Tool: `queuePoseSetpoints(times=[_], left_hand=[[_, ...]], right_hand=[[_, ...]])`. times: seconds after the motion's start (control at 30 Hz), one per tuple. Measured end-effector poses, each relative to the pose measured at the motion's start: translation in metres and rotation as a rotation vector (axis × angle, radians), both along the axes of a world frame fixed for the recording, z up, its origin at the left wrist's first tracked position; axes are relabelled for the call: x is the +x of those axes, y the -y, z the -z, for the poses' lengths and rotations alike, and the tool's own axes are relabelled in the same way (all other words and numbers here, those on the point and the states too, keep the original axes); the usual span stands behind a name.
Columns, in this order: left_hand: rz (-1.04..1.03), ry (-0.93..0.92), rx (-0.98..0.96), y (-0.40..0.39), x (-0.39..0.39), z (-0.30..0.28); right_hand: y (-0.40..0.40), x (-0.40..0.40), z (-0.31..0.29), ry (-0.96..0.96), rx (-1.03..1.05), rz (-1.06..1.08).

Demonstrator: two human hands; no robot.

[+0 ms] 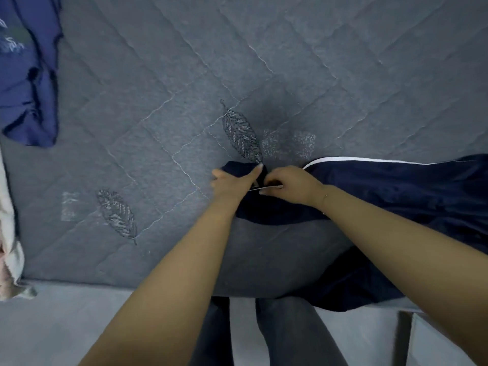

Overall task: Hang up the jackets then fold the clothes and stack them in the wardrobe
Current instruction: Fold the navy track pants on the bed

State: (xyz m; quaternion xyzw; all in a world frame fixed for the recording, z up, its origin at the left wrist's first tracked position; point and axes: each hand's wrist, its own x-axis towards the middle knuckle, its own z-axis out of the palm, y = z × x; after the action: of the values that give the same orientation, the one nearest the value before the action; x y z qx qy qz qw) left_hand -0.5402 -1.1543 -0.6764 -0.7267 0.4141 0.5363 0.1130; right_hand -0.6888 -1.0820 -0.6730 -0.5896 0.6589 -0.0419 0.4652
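Observation:
A dark navy garment (401, 196) with a thin white stripe lies on the right side of the grey quilted bed (158, 101) and hangs over the front edge. My left hand (232, 182) grips its left end, thumb stretched across the cloth. My right hand (290, 186) sits close beside it and pinches the same end of the fabric with curled fingers. The two hands almost touch near the middle of the bed.
A crumpled blue printed garment (29, 75) lies at the bed's far left. Pale beige and pink cloth (9, 247) hangs at the left edge. The bed's front edge runs across the lower part, with grey floor (79, 326) and my legs below.

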Motion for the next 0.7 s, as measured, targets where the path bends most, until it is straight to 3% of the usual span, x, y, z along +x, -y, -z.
queuePoseSetpoints(times=[0.07, 0.13, 0.2, 0.27, 0.37, 0.43, 0.57, 0.7], left_hand=[[0.176, 0.072, -0.050, 0.010, -0.004, 0.008], [0.105, 0.023, -0.130, 0.022, 0.001, 0.003], [-0.264, -0.163, -0.114, 0.031, 0.011, -0.011], [-0.692, -0.465, -0.010, 0.034, 0.027, -0.036], [-1.057, -0.753, -0.071, 0.024, 0.070, -0.049], [-1.162, -0.726, -0.077, 0.007, 0.098, -0.048], [-1.131, -0.550, 0.108, -0.024, 0.131, -0.030], [-1.185, -0.460, -0.047, -0.019, 0.162, -0.012]], right_hand=[[-0.010, 0.002, -0.003, 0.003, -0.024, 0.098], [-0.020, -0.001, -0.009, 0.017, -0.036, 0.243], [-0.024, -0.004, -0.017, 0.062, -0.050, 0.392], [-0.022, -0.004, -0.026, 0.070, -0.102, 0.441], [-0.011, -0.001, -0.034, 0.006, -0.197, 0.431], [-0.003, -0.001, -0.033, -0.047, -0.216, 0.421], [0.007, 0.005, -0.016, -0.144, -0.144, 0.308], [0.023, 0.021, -0.008, -0.150, -0.151, 0.174]])
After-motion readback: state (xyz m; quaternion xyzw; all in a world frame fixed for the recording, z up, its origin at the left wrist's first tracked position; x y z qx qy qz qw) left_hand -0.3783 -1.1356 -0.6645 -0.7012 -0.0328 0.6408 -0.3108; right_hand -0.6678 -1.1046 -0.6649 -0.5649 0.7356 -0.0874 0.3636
